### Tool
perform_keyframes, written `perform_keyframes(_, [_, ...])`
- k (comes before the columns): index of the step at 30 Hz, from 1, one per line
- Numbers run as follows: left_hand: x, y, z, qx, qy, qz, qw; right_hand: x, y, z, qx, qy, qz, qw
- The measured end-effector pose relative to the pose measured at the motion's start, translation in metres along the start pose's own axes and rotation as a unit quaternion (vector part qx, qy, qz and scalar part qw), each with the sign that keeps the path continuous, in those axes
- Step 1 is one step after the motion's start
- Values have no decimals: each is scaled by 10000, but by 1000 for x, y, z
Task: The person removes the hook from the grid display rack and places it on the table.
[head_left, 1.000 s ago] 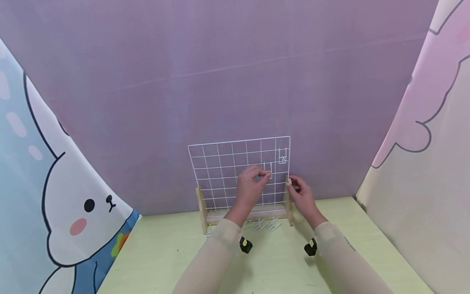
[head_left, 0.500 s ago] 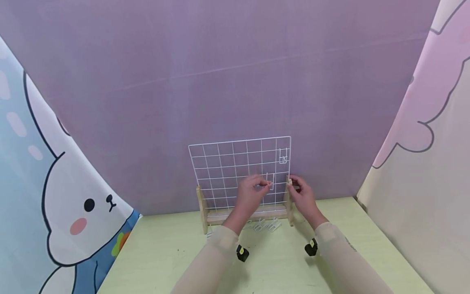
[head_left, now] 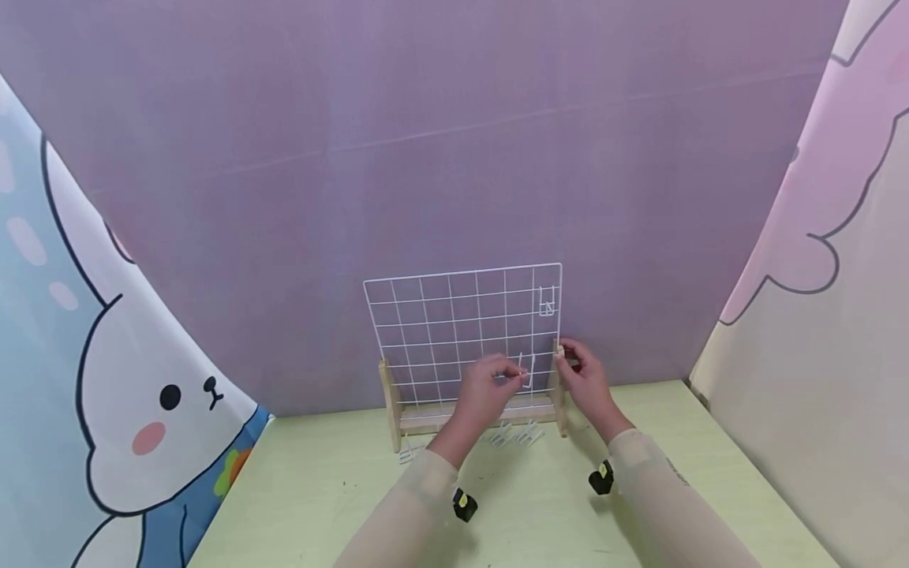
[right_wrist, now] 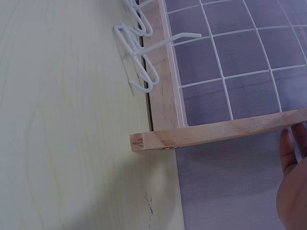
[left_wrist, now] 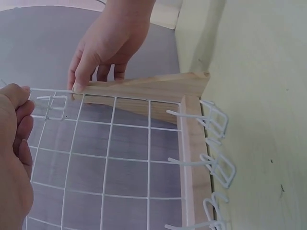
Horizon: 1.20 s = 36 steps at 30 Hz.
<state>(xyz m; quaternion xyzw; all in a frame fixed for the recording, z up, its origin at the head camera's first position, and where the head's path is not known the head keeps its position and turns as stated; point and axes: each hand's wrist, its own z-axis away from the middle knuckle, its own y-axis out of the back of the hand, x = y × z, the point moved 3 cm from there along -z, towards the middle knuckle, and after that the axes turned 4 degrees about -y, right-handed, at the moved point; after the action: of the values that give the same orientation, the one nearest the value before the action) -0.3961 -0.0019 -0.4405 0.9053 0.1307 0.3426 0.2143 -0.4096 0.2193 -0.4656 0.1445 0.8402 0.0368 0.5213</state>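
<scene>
My left hand (head_left: 485,388) pinches a white wire hook (head_left: 533,368) between thumb and fingertips, low before the right side of a white wire grid (head_left: 463,273). The grid stands upright in a wooden stand (head_left: 525,412). My right hand (head_left: 588,382) grips the upper end of the stand's right post (right_wrist: 225,130), its thumb (left_wrist: 82,76) against the grid's side wire. Another white hook (head_left: 546,315) hangs near the grid's top right corner. In the left wrist view the left hand (left_wrist: 14,127) fills the left edge, fingertips close to the grid.
Several white hooks (left_wrist: 223,167) lie along the stand's base on the pale yellow table (head_left: 298,489); one sits by the left post (head_left: 390,406). A purple backdrop (head_left: 454,158) rises behind the grid, and printed panels (head_left: 170,473) flank the table.
My left hand has moved down and slightly right along the front of the grid, carrying the pinched hook from about mid-height to the lower rows. The right hand has stayed on the post.
</scene>
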Motion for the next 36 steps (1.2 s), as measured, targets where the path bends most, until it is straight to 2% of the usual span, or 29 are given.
perform_keyframes(9, [-6,-2,12,-381,8,-132,9992,2,0,0,-12,83,0,10000])
perform_keyframes(14, [-8,-3,18,-488,-84,-207,9986,5,-1,-1,-5,1,-138,9999])
perform_keyframes(17, [-8,-4,21,-520,-98,-92,9986,7,-1,-2,-23,-36,-194,9998])
perform_keyframes(29, [-13,-12,32,-829,-5,71,9965,12,-3,-3,18,-196,-204,9996])
perform_keyframes(36, [-15,-16,38,-1089,130,46,9940,13,-3,-4,5,-118,-188,9998])
